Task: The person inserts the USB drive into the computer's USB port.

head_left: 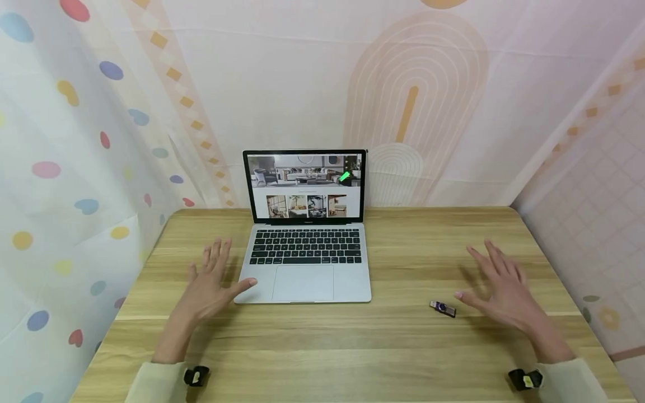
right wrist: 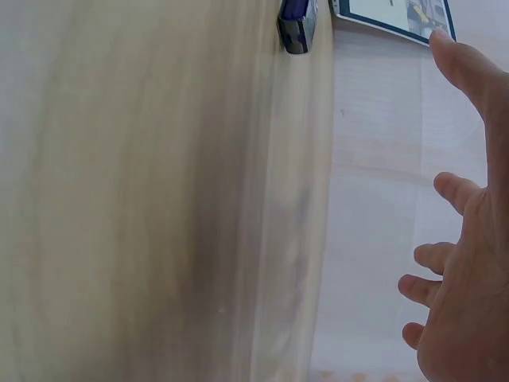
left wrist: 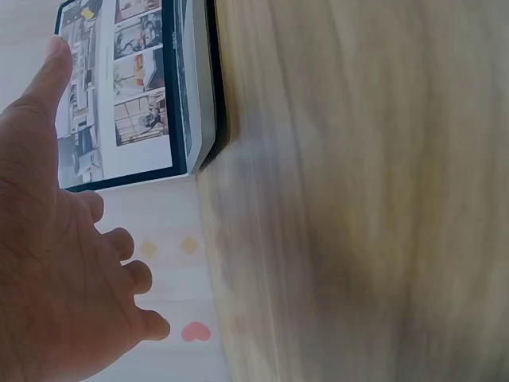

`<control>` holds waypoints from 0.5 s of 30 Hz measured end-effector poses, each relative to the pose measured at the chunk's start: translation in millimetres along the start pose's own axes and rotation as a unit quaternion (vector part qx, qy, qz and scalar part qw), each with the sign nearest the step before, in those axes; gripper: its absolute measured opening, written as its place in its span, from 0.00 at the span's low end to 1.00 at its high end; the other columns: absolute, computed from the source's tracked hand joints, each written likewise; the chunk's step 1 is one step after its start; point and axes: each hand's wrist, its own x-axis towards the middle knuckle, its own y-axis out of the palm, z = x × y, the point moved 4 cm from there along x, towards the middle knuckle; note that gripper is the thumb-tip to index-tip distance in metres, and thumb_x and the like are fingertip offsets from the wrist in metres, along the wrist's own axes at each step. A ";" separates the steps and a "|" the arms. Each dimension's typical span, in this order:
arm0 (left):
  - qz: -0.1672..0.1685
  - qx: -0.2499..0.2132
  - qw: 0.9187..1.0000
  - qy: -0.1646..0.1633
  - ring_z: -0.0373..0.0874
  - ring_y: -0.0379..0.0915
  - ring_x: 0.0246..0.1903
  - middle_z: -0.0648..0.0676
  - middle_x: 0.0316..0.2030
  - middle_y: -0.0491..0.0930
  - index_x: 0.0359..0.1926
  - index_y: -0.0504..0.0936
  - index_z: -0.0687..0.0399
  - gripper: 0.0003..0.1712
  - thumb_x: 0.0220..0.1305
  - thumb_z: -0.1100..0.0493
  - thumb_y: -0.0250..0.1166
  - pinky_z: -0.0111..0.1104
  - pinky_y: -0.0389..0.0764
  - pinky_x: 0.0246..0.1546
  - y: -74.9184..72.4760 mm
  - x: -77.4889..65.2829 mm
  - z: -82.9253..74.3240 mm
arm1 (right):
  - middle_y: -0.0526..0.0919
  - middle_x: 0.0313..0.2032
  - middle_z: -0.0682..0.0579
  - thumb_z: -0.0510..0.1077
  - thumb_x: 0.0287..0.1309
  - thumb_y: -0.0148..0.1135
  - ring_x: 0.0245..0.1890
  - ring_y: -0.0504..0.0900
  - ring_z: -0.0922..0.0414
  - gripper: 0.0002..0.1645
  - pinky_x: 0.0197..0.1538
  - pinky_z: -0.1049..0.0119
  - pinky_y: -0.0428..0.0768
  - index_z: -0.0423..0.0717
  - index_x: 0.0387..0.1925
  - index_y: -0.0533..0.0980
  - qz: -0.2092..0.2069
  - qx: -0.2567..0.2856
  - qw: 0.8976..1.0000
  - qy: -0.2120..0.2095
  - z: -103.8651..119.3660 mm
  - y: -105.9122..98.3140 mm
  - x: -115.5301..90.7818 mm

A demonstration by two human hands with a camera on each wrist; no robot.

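Observation:
An unfolded silver laptop (head_left: 303,282) stands on the wooden table, its lit screen (head_left: 307,187) showing a page of room pictures. Beside its left edge is my left hand (head_left: 205,288), fingers spread and holding nothing; the thumb overlaps the laptop's corner in the head view. A small dark purple USB flash drive (head_left: 443,308) lies on the table to the right of the laptop, its metal plug toward the left. My right hand (head_left: 504,291) hovers just right of the drive, fingers apart and nothing in it. The right wrist view shows the drive (right wrist: 296,28) at the top.
The wooden table (head_left: 322,352) has its back edge against a pale patterned curtain (head_left: 282,84). Another curtain with coloured dots (head_left: 60,212) hangs along the left side. A black band device (head_left: 196,376) sits at the left wrist, and a similar one (head_left: 525,380) at the right.

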 end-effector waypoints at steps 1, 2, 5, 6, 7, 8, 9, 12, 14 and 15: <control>0.001 -0.002 1.000 0.000 0.66 0.18 0.80 0.56 0.81 0.22 0.81 0.24 0.37 0.64 0.65 0.24 0.58 0.75 0.29 0.71 0.7 0.1 -0.4 | 0.34 0.83 0.40 0.65 0.58 0.70 0.78 0.44 0.26 0.61 0.65 0.16 0.44 0.59 0.83 0.46 0.003 0.002 1.000 0.000 0.4 1.3 -0.2; 0.003 -0.002 1.000 0.000 0.66 0.19 0.80 0.55 0.81 0.22 0.81 0.24 0.37 0.65 0.64 0.24 0.58 0.75 0.29 0.72 1.4 -0.1 -0.7 | 0.34 0.83 0.40 0.65 0.58 0.70 0.77 0.45 0.25 0.61 0.65 0.16 0.44 0.59 0.83 0.46 0.005 0.002 1.000 -0.001 1.0 2.4 -0.4; 0.008 -0.005 1.000 -0.001 0.66 0.21 0.81 0.54 0.82 0.21 0.81 0.24 0.37 0.65 0.64 0.24 0.58 0.74 0.31 0.72 3.6 -0.2 -1.0 | 0.35 0.83 0.39 0.64 0.59 0.69 0.76 0.47 0.24 0.61 0.66 0.17 0.45 0.60 0.83 0.45 0.013 0.004 1.000 -0.005 2.9 5.7 -1.2; 0.010 -0.007 1.000 -0.002 0.65 0.22 0.81 0.54 0.81 0.21 0.81 0.24 0.36 0.65 0.64 0.24 0.58 0.74 0.31 0.73 4.4 -0.1 -1.1 | 0.35 0.83 0.39 0.64 0.59 0.69 0.76 0.47 0.24 0.61 0.66 0.17 0.45 0.60 0.83 0.45 0.015 0.006 1.000 -0.007 3.5 6.6 -1.5; 0.012 -0.008 1.000 -0.003 0.65 0.22 0.81 0.53 0.81 0.21 0.81 0.24 0.36 0.65 0.64 0.23 0.58 0.74 0.32 0.73 5.2 -0.1 -1.2 | 0.36 0.83 0.38 0.64 0.59 0.69 0.76 0.48 0.25 0.61 0.67 0.18 0.45 0.59 0.83 0.46 0.016 0.007 1.000 -0.008 4.0 7.4 -1.7; 0.012 -0.008 1.000 -0.003 0.65 0.22 0.81 0.53 0.81 0.21 0.81 0.24 0.36 0.65 0.64 0.23 0.58 0.74 0.32 0.73 5.8 -0.1 -1.4 | 0.36 0.83 0.38 0.64 0.59 0.69 0.77 0.47 0.26 0.61 0.67 0.18 0.45 0.59 0.83 0.46 0.019 0.009 1.000 -0.008 4.5 8.3 -2.1; 0.013 -0.009 1.000 -0.003 0.65 0.23 0.81 0.53 0.82 0.21 0.81 0.24 0.36 0.65 0.64 0.23 0.58 0.74 0.33 0.73 6.5 0.0 -1.6 | 0.35 0.83 0.39 0.65 0.59 0.69 0.77 0.47 0.26 0.61 0.67 0.18 0.45 0.59 0.83 0.45 0.023 0.011 1.000 -0.008 4.9 9.3 -2.4; 0.015 -0.011 1.000 -0.003 0.65 0.23 0.81 0.54 0.82 0.22 0.81 0.25 0.36 0.65 0.63 0.23 0.59 0.74 0.33 0.73 8.1 0.2 -2.4 | 0.36 0.83 0.38 0.65 0.60 0.69 0.78 0.46 0.27 0.61 0.67 0.18 0.44 0.60 0.83 0.45 0.029 0.020 0.999 -0.005 6.1 11.8 -3.1; 0.017 -0.014 1.000 -0.002 0.65 0.24 0.81 0.55 0.82 0.22 0.81 0.25 0.36 0.66 0.63 0.23 0.59 0.74 0.33 0.73 9.3 0.5 -3.6 | 0.37 0.83 0.38 0.64 0.59 0.69 0.77 0.46 0.26 0.61 0.67 0.17 0.44 0.61 0.83 0.45 0.033 0.025 0.999 -0.003 7.3 13.4 -3.4; 0.019 -0.015 1.000 -0.001 0.65 0.24 0.81 0.55 0.82 0.23 0.81 0.25 0.37 0.66 0.62 0.23 0.59 0.74 0.33 0.73 9.9 0.6 -4.1 | 0.38 0.82 0.38 0.64 0.59 0.69 0.77 0.46 0.25 0.61 0.67 0.17 0.44 0.61 0.83 0.45 0.034 0.027 0.999 -0.003 8.0 14.2 -3.4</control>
